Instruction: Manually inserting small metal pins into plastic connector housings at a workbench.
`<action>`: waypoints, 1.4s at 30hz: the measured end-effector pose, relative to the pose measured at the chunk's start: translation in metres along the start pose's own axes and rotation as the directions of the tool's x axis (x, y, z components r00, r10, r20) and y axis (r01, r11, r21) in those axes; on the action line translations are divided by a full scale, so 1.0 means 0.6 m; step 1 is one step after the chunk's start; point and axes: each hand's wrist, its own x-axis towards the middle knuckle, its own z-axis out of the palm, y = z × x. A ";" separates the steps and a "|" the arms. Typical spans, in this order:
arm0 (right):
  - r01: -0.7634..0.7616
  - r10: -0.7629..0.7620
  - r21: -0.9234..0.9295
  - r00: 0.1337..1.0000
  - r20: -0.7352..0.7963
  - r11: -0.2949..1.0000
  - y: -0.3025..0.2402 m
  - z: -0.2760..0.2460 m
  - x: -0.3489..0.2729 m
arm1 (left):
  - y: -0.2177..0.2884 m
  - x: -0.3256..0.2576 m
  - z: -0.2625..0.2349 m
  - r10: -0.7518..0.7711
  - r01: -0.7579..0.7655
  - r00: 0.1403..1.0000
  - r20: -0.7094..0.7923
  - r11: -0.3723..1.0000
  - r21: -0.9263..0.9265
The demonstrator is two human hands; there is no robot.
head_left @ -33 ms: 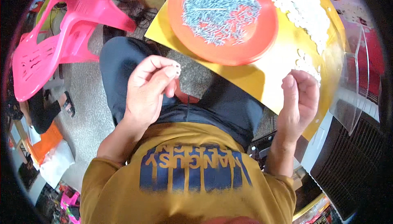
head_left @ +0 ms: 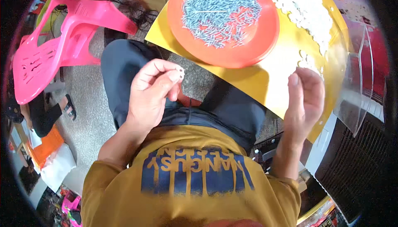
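Pinching a small white piece with holes [head_left: 181,73] between thumb and forefinger, the left hand [head_left: 150,93] hangs above the lap as I follow it remotely through the head camera; its grip is narrow, and the piece sits right at the fingertips, off the tabletop. On the other side I have the right hand [head_left: 306,96] raised over the near right part of the yellow tabletop [head_left: 265,75], its fingers curled and the thumb close to them; from my end I cannot tell whether the tips meet or hold anything. Just beyond that hand I make out a few loose white pieces [head_left: 305,58], and farther up the same side a large, glaring white heap [head_left: 311,17]. Between the hands and farther from the body, I see a round red-orange basin [head_left: 265,40] reaching the table's near edge, with many grey screws [head_left: 207,21] spread inside and a thin white stick [head_left: 210,11] lying across them. To the left I find a pink plastic chair [head_left: 39,67] on the speckled floor [head_left: 89,98], and at the right a clear plastic panel [head_left: 352,90].
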 end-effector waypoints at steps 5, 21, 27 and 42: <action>0.143 -0.104 -0.263 0.983 0.154 0.954 -0.020 -0.002 0.065 | -0.011 0.007 0.025 -0.029 0.027 0.999 0.032 0.998 0.055; 0.625 -0.227 -0.356 0.661 0.715 0.695 0.002 0.084 0.149 | 0.006 0.005 0.025 -0.110 0.113 0.981 0.159 0.993 -0.013; 0.675 -0.202 -0.340 0.590 0.781 0.655 0.006 0.088 0.162 | 0.004 0.002 0.015 -0.096 0.099 0.977 0.192 0.995 -0.006; -0.154 -0.024 0.334 0.881 0.473 0.930 -0.047 0.064 0.049 | 0.025 -0.014 0.047 0.090 -0.080 0.982 0.164 0.995 -0.064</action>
